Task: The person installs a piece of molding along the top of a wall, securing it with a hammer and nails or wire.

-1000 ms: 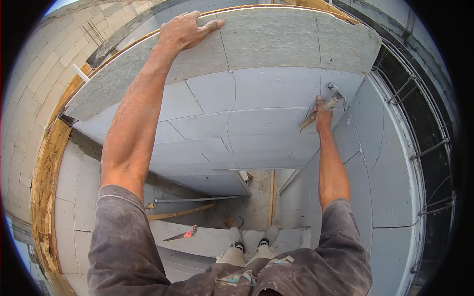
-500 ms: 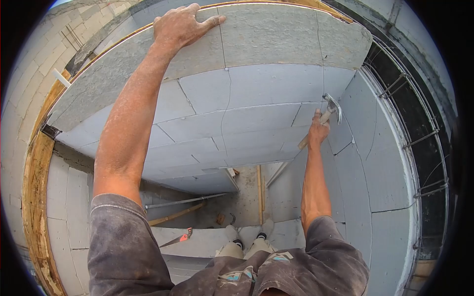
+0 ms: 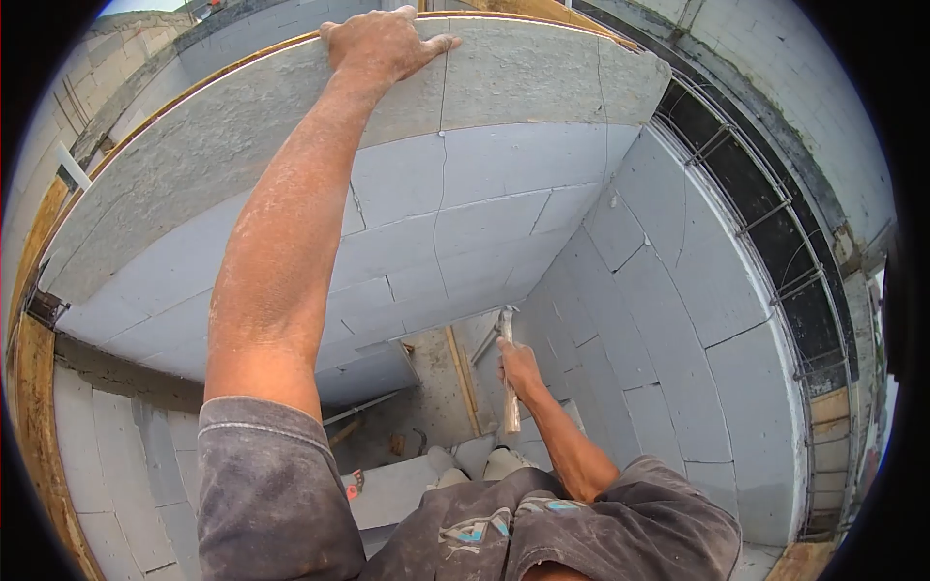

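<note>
My left hand (image 3: 378,44) is hooked over the top edge of the rough grey concrete beam (image 3: 523,77), thumb stretched along its face. The fingertips are partly hidden behind the edge. In my right hand (image 3: 518,366) is a claw hammer (image 3: 511,412), held by its pale wooden handle with the metal head pointing up and away from me. The hammer hangs in front of the lower part of the block wall (image 3: 494,228), apart from the beam. Thin lines or wires run down the beam and blocks.
To the right rises another block wall (image 3: 659,339), with a steel rebar cage (image 3: 765,218) along its top. Timber (image 3: 34,397) edges the left side. Far below, the floor (image 3: 431,397) bears a wooden strip (image 3: 462,378). A red-handled saw (image 3: 356,484) lies near my feet.
My right hand has lowered the hammer, bringing it left and away from the upper right corner of the wall. My left hand keeps its hold on the beam while the view has shifted.
</note>
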Demonstrator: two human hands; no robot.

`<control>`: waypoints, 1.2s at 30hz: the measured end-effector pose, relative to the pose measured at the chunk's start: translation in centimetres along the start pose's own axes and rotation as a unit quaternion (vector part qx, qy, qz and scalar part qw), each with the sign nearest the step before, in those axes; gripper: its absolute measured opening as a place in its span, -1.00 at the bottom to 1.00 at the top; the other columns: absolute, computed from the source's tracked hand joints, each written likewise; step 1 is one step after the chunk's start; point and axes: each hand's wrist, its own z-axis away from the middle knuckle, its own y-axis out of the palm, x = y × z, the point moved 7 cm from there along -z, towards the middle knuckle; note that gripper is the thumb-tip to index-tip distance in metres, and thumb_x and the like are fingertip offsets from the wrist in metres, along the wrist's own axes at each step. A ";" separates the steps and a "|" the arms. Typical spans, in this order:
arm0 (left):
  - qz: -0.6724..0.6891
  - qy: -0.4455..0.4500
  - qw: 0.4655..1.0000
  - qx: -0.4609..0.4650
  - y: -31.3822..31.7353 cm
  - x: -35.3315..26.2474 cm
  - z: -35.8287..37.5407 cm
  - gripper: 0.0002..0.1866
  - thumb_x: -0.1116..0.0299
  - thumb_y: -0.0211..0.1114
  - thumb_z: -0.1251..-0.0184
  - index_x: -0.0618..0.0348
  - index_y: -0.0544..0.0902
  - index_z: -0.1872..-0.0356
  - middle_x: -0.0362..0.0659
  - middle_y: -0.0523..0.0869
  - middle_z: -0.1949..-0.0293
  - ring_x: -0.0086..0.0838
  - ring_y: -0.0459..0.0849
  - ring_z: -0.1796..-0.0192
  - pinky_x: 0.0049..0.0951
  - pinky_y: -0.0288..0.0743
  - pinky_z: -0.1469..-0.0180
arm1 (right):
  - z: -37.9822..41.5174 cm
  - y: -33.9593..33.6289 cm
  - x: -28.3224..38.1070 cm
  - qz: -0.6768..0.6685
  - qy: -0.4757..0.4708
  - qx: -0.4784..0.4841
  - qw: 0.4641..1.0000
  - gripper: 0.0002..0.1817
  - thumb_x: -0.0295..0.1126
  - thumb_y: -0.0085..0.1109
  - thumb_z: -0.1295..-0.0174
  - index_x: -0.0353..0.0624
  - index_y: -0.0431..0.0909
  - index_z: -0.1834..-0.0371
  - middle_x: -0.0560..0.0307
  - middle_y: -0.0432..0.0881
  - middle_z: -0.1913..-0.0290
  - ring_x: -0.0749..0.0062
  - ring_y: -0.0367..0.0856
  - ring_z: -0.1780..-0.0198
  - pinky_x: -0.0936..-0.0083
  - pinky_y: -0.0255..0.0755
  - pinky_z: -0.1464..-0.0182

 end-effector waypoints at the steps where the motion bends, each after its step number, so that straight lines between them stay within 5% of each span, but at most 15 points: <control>1: 0.000 0.001 1.000 0.003 0.0 0.0 0.0 -0.22 -0.42 0.20 -0.30 0.12 0.69 -0.16 -0.05 0.80 0.00 -0.20 0.75 -0.10 0.12 0.46 -0.21 | 0.8 0.5 3.9 0.016 -0.060 -0.024 0.998 -0.69 -0.16 0.03 -0.51 -0.20 0.45 0.26 0.26 0.41 0.50 0.53 0.46 0.57 0.49 0.26 0.57; 3: 0.004 0.001 1.000 0.006 -0.2 0.1 0.1 -0.23 -0.42 0.20 -0.30 0.11 0.70 -0.15 -0.06 0.81 -0.01 -0.21 0.75 -0.10 0.10 0.46 -0.21 | 2.0 1.6 11.9 -0.007 -0.209 -0.039 0.977 -0.72 -0.23 0.08 -0.49 -0.26 0.45 0.01 0.23 0.44 0.46 0.55 0.46 0.56 0.50 0.34 0.56; 5: 0.009 0.000 1.000 0.010 -0.2 0.2 0.1 -0.24 -0.42 0.20 -0.30 0.10 0.71 -0.14 -0.07 0.81 -0.01 -0.22 0.75 -0.11 0.08 0.46 -0.21 | 5.9 4.5 19.8 -0.278 -0.237 -0.032 0.930 -0.54 -0.33 0.14 -0.45 -0.28 0.28 -0.30 0.22 0.45 0.45 0.58 0.46 0.57 0.50 0.44 0.55; 7: 0.011 0.001 1.000 0.010 -0.1 0.3 0.3 -0.24 -0.42 0.20 -0.30 0.08 0.71 -0.14 -0.08 0.81 -0.02 -0.22 0.74 -0.12 0.09 0.44 -0.23 | 5.9 6.8 24.3 -0.236 -0.252 0.144 0.928 -0.35 -0.40 0.18 -0.42 -0.25 0.08 -0.47 0.22 0.46 0.43 0.58 0.45 0.58 0.52 0.50 0.57; 16: 0.016 -0.004 1.000 -0.006 -0.2 0.6 0.1 -0.26 -0.44 0.22 -0.26 0.01 0.73 -0.11 -0.12 0.82 -0.01 -0.26 0.74 -0.13 0.06 0.41 -0.25 | 0.4 13.3 29.7 -0.210 -0.343 -0.037 0.915 -0.58 -0.41 0.09 -0.49 -0.19 0.15 -0.29 0.23 0.41 0.46 0.60 0.38 0.64 0.54 0.38 0.63; 22: 0.032 0.000 0.999 -0.020 0.2 0.7 0.0 -0.29 -0.44 0.23 -0.26 0.00 0.75 -0.06 -0.15 0.82 0.06 -0.29 0.74 -0.08 0.03 0.39 -0.24 | 0.8 16.5 30.1 -0.343 -0.288 -0.003 0.894 -0.53 -0.44 0.03 -0.50 -0.14 0.04 -0.35 0.20 0.36 0.41 0.57 0.35 0.58 0.51 0.41 0.55; 31: 0.032 -0.002 0.999 -0.041 0.2 0.8 0.1 -0.31 -0.41 0.25 -0.27 0.02 0.75 -0.04 -0.15 0.82 0.02 -0.30 0.73 -0.13 0.09 0.29 -0.36 | 1.7 13.8 32.0 -0.364 -0.170 0.146 0.904 -0.84 -0.45 -0.02 -0.54 -0.10 0.18 0.04 0.22 0.33 0.38 0.61 0.33 0.54 0.53 0.42 0.53; 36: 0.053 0.011 0.998 -0.035 -0.2 1.0 0.2 -0.31 -0.40 0.27 -0.26 0.03 0.75 -0.04 -0.13 0.82 0.02 -0.29 0.73 -0.14 0.15 0.24 -0.43 | 1.8 12.8 32.3 -0.344 -0.147 0.178 0.910 -0.87 -0.45 -0.04 -0.56 -0.12 0.20 0.07 0.25 0.32 0.38 0.62 0.33 0.51 0.50 0.43 0.50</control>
